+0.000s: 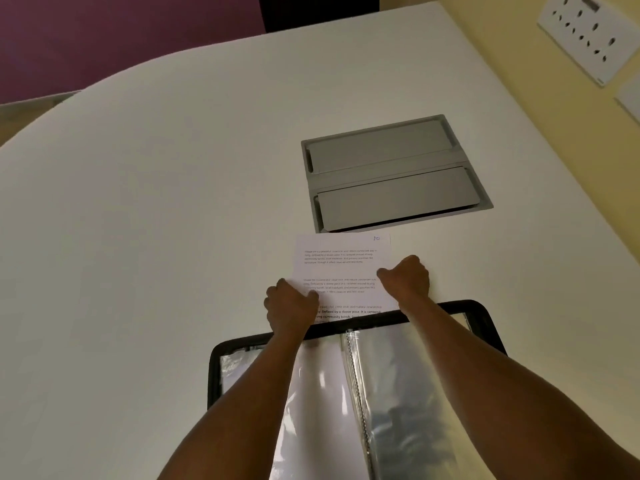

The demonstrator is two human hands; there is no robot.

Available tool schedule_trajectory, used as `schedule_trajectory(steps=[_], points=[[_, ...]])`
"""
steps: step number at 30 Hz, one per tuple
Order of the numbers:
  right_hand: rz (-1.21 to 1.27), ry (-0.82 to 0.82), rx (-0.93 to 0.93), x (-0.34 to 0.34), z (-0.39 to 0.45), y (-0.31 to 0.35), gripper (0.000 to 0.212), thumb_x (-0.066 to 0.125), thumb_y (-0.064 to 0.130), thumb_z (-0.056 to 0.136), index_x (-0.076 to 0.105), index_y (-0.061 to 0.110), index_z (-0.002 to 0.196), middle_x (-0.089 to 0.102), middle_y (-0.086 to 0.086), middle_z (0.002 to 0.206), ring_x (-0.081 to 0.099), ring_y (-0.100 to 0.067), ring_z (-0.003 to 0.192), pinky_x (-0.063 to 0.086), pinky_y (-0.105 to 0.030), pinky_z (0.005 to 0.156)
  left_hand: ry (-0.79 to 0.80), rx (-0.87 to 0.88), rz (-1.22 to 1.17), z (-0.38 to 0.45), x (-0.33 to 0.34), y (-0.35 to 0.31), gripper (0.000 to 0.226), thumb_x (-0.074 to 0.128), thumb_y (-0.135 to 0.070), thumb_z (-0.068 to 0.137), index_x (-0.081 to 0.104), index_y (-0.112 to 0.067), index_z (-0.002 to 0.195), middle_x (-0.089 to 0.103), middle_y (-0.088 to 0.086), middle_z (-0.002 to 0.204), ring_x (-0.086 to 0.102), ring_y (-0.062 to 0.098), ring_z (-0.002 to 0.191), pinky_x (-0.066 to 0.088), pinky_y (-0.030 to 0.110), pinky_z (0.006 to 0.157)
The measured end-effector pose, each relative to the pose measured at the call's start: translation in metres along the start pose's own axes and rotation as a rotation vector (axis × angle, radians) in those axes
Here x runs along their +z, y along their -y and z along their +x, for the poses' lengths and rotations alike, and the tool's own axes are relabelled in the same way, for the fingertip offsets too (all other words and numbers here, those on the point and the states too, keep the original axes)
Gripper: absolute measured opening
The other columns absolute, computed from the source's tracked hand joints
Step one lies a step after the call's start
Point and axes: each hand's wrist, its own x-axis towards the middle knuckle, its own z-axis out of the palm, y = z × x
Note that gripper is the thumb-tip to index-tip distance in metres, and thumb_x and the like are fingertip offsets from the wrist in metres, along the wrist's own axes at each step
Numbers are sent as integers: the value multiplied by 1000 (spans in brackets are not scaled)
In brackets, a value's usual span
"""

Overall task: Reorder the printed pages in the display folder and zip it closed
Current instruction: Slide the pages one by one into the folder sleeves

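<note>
Both hands are on the printed pages [341, 268] now, left hand [290, 304] pinching the left edge, right hand [408, 277] curled round the right edge. The stack lies on the white table [156, 202], its near end overlapping the open display folder [479, 311] (clear sleeves showing), just short of the grey cable hatch [394, 173]
</note>
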Motion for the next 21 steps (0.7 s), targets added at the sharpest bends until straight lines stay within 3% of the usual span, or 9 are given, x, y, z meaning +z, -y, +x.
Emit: schedule_trajectory(steps=[3,6,11,14,18,21], points=[[39,53,53,6,13,1,30,73,23,79,64,3,99,70,-9,90,66,-21,69,51,-25,51,17,-82,-19,17,4,-6,68,70,-44,79,44,-7,131,50,12,126,50,33,118,46,46,98],[69,71,80,10,19,1,31,76,22,77,63,3,100,68,-7,85,63,-17,63,46,-21,46,30,-125,-82,29,6,-7,65,72,-45,71,52,-10,121,59,8,115,61,29,102,54,46,87],[122,83,108,11,17,3,55,81,28,64,59,4,108,66,-11,99,66,-22,73,50,-23,48,62,-68,-271,32,2,-6,11,55,-12,89,60,-13,98,66,6,100,60,22,81,48,30,64],[170,102,98,7,14,5,36,79,22,72,63,3,99,69,-9,93,66,-20,69,49,-22,47,78,27,-351,26,-8,-7,10,55,-11,93,60,-16,99,66,5,100,62,22,84,53,33,68],[305,154,56,-3,6,9,20,73,18,83,65,9,99,70,-10,99,69,-27,84,60,-37,73,52,112,-457,15,-23,-9,9,58,-14,94,62,-20,99,69,2,98,66,24,88,58,44,81],[408,153,-29,-16,-4,21,16,71,18,86,66,15,101,71,-8,103,69,-24,85,59,-39,77,24,157,-535,6,-42,-18,8,58,-16,95,61,-23,98,69,1,96,67,23,87,58,44,79]])
